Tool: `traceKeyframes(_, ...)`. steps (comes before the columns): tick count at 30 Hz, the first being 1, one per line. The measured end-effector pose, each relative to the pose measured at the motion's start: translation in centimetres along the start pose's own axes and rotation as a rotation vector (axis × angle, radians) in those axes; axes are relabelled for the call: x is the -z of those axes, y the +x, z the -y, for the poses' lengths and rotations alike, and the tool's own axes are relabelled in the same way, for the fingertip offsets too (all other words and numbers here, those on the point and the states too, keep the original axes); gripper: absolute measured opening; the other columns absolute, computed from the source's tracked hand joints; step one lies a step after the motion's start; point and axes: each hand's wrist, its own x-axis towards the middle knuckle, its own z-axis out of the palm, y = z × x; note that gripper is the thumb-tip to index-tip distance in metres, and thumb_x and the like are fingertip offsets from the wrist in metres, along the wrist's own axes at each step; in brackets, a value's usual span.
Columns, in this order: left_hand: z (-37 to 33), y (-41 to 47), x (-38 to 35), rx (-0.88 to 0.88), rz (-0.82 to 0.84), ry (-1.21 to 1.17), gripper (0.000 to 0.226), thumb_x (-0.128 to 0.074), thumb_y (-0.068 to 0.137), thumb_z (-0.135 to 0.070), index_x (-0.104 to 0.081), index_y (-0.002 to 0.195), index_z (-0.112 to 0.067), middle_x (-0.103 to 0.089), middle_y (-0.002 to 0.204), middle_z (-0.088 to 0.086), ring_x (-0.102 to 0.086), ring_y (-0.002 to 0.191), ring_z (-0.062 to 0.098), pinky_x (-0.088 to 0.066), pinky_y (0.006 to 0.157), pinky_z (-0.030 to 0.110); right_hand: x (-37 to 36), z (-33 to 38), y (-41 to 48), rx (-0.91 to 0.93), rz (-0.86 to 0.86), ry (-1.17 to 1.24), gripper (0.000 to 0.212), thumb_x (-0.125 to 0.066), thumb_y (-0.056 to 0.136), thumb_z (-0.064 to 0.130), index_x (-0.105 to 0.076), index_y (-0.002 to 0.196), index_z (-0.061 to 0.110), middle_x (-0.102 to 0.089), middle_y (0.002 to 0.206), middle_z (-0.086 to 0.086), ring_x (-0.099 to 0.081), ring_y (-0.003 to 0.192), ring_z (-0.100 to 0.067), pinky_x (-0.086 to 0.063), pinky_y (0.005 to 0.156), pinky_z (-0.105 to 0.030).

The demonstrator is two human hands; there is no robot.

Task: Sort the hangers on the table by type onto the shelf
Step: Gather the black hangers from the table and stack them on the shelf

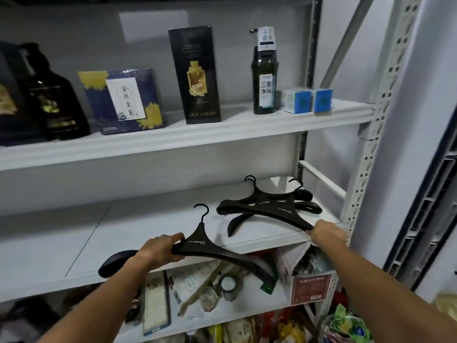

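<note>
Placing matching hangers together is the step in hand, judged from the head view. The left hand (158,251) grips a black hanger (197,246) near its neck, thumb over the top and fingers curled beneath, holding it just in front of the middle shelf (148,233), hook pointing toward the back. The right hand (326,233) is at the shelf's front edge; its fingers (312,232) look closed on the tip of one arm of the top hanger (284,211) in the pile (247,203), though the back of the hand hides most of the hold.

That pile lies on the right part of the middle shelf, several black hangers crossed over each other with hooks toward the rear. The next move likely calls for straightening the pile, then laying the held one on it, hook the same way.

All the hangers look like smooth, matte moulded plastic with broad rounded shoulders and thin wire hooks. The shelf is flat painted white metal; the upper shelf (247,125) carries boxes and bottles.
</note>
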Motion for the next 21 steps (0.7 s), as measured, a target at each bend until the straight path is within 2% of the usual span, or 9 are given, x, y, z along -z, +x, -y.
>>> traceKeyframes(4, 3.3, 0.4, 0.8, -0.001, -0.038, 0.023, 0.04, -0.059, 0.085, -0.05, -0.044, 0.118, -0.035, -0.067, 0.106, -0.004, -0.062, 0.092, 0.019, -0.042, 0.067, 0.029, -0.8, 1.3, 1.3, -0.03, -0.014, -0.07, 0.033, -0.048, 0.098, 0.03, -0.053, 0.127, 0.016, -0.058, 0.129, -0.005, -0.057, 0.118, -0.023, -0.045, 0.091, -0.031)
traceKeyframes(9, 6.3, 1.6, 1.2, -0.002, -0.095, 0.021, 0.039, -0.059, 0.086, -0.048, -0.045, 0.118, -0.031, -0.067, 0.101, -0.004, -0.061, 0.088, 0.018, -0.041, 0.065, 0.028, -1.2, 3.1, 2.6, -0.029, -0.03, -0.086, 0.036, -0.05, 0.097, 0.037, -0.055, 0.125, 0.016, -0.06, 0.127, -0.005, -0.057, 0.118, -0.024, -0.045, 0.092, -0.032)
traceKeyframes(12, 6.7, 2.6, 1.4, 0.001, -0.134, 0.014, 0.037, -0.059, 0.086, -0.048, -0.047, 0.117, -0.031, -0.066, 0.099, -0.004, -0.06, 0.088, 0.019, -0.038, 0.064, 0.027, -1.3, 3.8, 3.5, -0.022, -0.014, -0.115, 0.03, -0.05, 0.097, 0.032, -0.057, 0.123, 0.018, -0.061, 0.124, -0.003, -0.058, 0.116, -0.022, -0.045, 0.089, -0.032)
traceKeyframes(16, 6.4, 4.2, 1.4, 0.004, -0.119, 0.011, 0.039, -0.059, 0.086, -0.049, -0.047, 0.118, -0.031, -0.067, 0.101, -0.003, -0.061, 0.09, 0.021, -0.04, 0.067, 0.027, -1.3, 3.8, 5.2, 0.069, -0.019, -0.127, 0.03, -0.045, 0.1, 0.039, -0.054, 0.122, 0.021, -0.062, 0.119, -0.001, -0.059, 0.112, -0.021, -0.044, 0.088, -0.031)
traceKeyframes(21, 5.4, 6.2, 1.6, 0.02, -0.123, 0.008, 0.041, -0.06, 0.085, -0.051, -0.047, 0.118, -0.032, -0.067, 0.102, -0.004, -0.061, 0.091, 0.021, -0.042, 0.068, 0.028, -0.9, 1.8, 8.7, 0.234, 0.027, -0.146, 0.028, -0.043, 0.101, 0.038, -0.052, 0.123, 0.024, -0.059, 0.128, 0.002, -0.057, 0.117, -0.02, -0.046, 0.092, -0.029)
